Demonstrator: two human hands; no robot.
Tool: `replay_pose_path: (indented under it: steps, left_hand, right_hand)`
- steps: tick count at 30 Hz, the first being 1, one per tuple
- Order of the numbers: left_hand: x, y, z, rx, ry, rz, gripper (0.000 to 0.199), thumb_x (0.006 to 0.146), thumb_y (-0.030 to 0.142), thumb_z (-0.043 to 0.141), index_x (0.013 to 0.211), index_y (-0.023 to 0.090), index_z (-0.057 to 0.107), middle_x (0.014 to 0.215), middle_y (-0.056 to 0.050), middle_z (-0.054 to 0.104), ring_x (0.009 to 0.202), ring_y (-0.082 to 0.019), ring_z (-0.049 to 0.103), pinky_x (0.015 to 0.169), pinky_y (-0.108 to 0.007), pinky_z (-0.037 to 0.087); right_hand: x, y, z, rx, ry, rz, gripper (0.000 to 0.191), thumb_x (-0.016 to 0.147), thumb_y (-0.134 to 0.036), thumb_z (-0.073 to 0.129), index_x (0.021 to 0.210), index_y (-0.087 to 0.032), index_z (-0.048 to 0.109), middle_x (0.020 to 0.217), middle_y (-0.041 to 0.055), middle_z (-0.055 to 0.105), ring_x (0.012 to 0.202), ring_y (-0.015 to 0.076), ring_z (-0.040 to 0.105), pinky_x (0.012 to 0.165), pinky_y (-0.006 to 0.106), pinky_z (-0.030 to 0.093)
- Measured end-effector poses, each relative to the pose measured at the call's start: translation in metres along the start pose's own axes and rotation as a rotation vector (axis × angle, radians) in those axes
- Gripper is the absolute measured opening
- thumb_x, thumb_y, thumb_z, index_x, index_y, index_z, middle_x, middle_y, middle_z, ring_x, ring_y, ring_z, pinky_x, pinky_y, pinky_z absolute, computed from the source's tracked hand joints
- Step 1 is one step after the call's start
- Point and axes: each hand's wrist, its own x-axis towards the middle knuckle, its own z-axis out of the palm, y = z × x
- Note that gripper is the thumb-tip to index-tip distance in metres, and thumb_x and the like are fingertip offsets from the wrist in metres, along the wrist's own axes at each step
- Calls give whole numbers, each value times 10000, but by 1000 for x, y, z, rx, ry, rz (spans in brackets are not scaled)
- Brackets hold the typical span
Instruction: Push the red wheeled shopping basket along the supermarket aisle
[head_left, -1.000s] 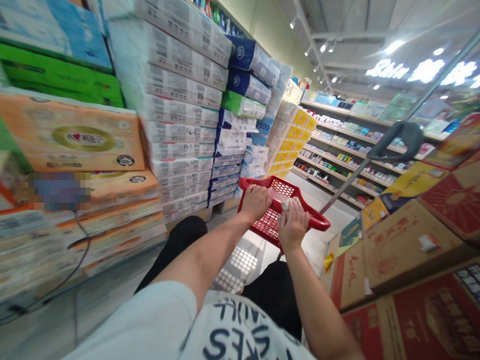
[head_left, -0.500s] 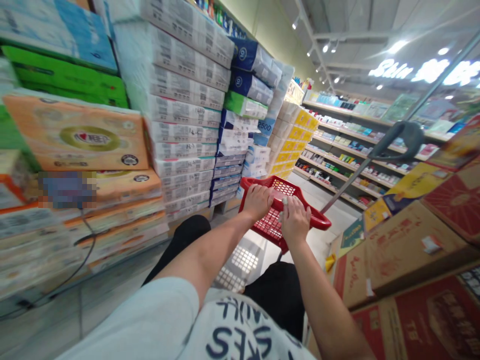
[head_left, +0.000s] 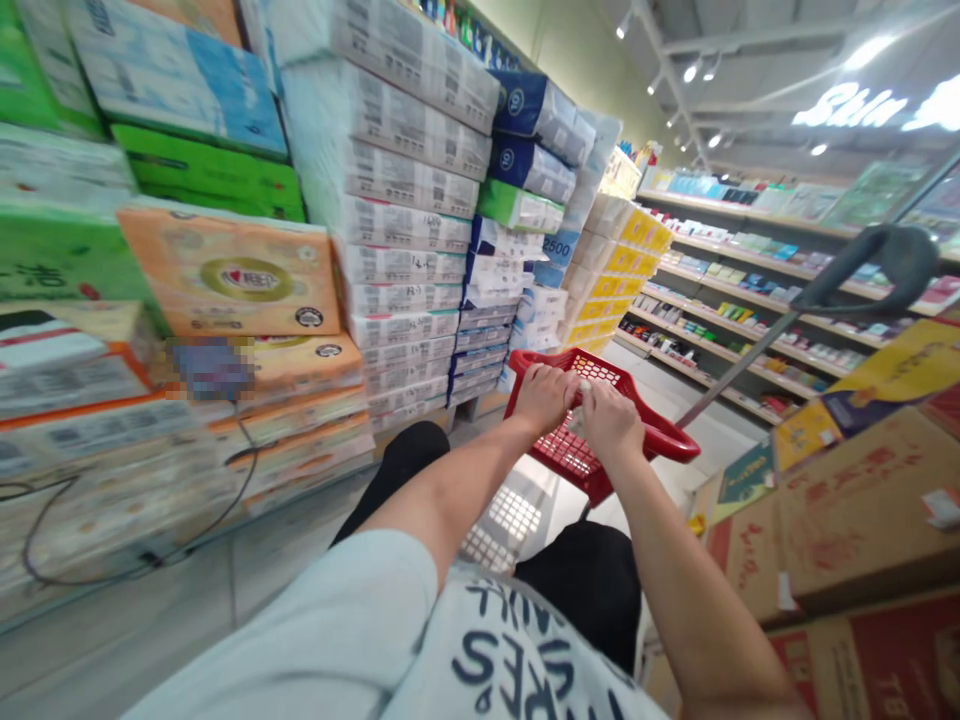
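Just below the centre, my left hand (head_left: 546,398) and my right hand (head_left: 611,420) meet over the near side of a red shopping basket (head_left: 671,437). Their fingers are curled and close together. A small whitish thing (head_left: 584,387) shows between the fingertips; its kind is too small to tell. Both wrists come close to the basket's rim, and my hands cover part of it. The basket has a perforated bottom. From its right side a metal pole rises to a grey loop handle (head_left: 862,275), which neither hand touches.
Stacked tissue packs (head_left: 255,270) and tall stacks of white wrapped packs (head_left: 405,210) line the left. Cardboard boxes (head_left: 862,500) stand close on the right. Shelves of small goods (head_left: 750,290) run across the back. A cable (head_left: 251,465) hangs by the orange packs.
The view has turned left, so the scenery sits further right. My hands have drawn together, fingertips now meeting where the red bar showed between them.
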Motion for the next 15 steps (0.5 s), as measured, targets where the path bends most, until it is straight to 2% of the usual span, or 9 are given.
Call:
replay_pose_path:
  steps: [2, 6, 8, 10, 13, 15]
  left_hand:
    - [1, 1, 0, 0, 6, -11, 377, 1019, 344, 248, 1195, 205, 552, 1057, -48, 643, 1038, -201, 523, 1002, -391, 301]
    - [-2, 3, 1, 7, 14, 5, 389, 1022, 352, 242, 1228, 198, 534, 1045, -41, 640, 1031, -199, 520, 1001, -387, 301]
    - [-3, 3, 1, 14, 13, 11, 390, 1022, 352, 245, 1240, 197, 528, 1051, -44, 636, 1032, -196, 518, 1004, -387, 300]
    - [-3, 1, 1, 18, 10, 5, 391, 1022, 354, 245, 1243, 201, 529, 1062, -46, 632, 1041, -194, 516, 1013, -389, 297]
    - [-2, 0, 0, 17, -3, 3, 393, 1022, 361, 245, 1248, 207, 528, 1069, -43, 632, 1045, -194, 516, 1013, -390, 302]
    - [-1, 0, 0, 19, -7, 5, 390, 1021, 367, 253, 1244, 206, 529, 1062, -42, 634, 1041, -196, 517, 1009, -391, 308]
  right_hand:
    - [7, 0, -1, -20, -39, 44, 340, 987, -304, 364, 1161, -158, 617, 1119, 119, 674, 1055, 240, 592, 950, 391, 368]
    - [-8, -5, 11, -64, 169, 23, 367, 989, -283, 371, 1286, -156, 546, 1310, 132, 578, 1230, 264, 489, 1057, 447, 259]
    - [-15, -5, 14, -59, 210, -22, 376, 990, -279, 372, 1304, -146, 531, 1340, 133, 556, 1278, 260, 447, 1068, 427, 244]
    - [-10, -3, 11, -36, 145, -37, 364, 988, -277, 369, 1267, -137, 557, 1287, 135, 596, 1239, 248, 485, 1033, 390, 282]
    - [6, 4, 3, -19, -32, 12, 345, 987, -291, 354, 1173, -151, 609, 1137, 123, 673, 1078, 230, 587, 947, 361, 339]
    - [10, 6, 2, -34, -48, 67, 343, 985, -290, 351, 1166, -161, 611, 1089, 114, 690, 1024, 229, 608, 957, 385, 332]
